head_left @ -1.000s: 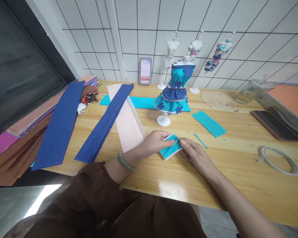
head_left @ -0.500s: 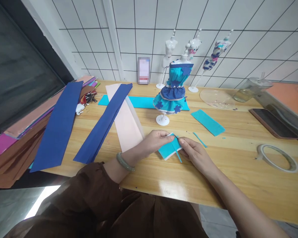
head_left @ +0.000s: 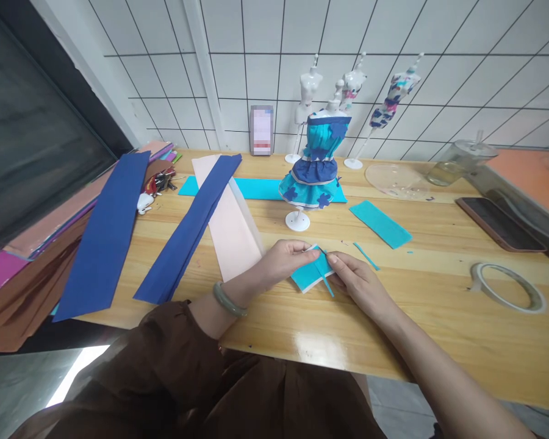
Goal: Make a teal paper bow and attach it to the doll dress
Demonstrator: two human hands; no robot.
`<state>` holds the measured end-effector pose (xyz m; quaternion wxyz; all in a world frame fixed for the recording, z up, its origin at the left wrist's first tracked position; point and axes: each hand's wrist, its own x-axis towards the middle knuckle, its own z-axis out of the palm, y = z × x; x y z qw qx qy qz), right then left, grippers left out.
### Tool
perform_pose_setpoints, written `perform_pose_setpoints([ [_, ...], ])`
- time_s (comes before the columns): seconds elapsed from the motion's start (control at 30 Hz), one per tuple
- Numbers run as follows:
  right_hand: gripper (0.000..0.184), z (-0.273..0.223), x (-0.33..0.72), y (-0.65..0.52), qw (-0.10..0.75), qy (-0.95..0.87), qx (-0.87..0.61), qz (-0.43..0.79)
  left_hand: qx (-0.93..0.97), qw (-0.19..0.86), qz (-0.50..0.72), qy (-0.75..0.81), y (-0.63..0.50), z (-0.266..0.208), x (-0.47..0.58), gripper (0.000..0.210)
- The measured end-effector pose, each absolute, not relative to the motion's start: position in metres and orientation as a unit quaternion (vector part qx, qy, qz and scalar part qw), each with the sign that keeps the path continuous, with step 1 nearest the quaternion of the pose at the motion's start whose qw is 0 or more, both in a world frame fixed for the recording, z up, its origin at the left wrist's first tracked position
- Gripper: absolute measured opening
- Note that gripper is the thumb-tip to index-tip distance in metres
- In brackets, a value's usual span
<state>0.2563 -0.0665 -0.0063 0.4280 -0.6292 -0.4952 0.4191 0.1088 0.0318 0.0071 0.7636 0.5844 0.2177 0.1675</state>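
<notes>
Between my hands, just over the table's front part, is a small turquoise crepe paper piece [head_left: 305,278] with white edging. My left hand [head_left: 287,259] pinches its upper left corner between thumb and fingers. A thin turquoise strip [head_left: 326,284] lies across the piece and hangs past its lower edge. My right hand [head_left: 353,272] is closed at the piece's right side, thumb against fingertips, near the strip's upper end. What exactly sits in that pinch is partly hidden. Behind my hands stands a mini mannequin [head_left: 321,160] in a blue and turquoise ruffled dress.
Left lie navy paper strips [head_left: 190,231], a pale pink sheet [head_left: 231,235] and a stack of coloured paper [head_left: 36,274]. To the right are a turquoise rectangle [head_left: 380,224], a tape roll [head_left: 509,288] and a dark phone [head_left: 501,224]. More mannequins [head_left: 396,100] stand by the wall.
The whole view has shifted slightly. Both hands keep their hold, with my right fingers moved only a little at the paper's upper corner.
</notes>
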Motion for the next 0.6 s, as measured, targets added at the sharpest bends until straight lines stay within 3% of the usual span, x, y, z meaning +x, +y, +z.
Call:
perform_pose_setpoints([
  [0.6, 0.035, -0.0028, 0.2585, -0.0668, 0.44, -0.504, -0.643, 0.372, 0.538, 0.794, 0.159, 0.235, 0.0363, 0.0013, 0.1105, 0.035],
])
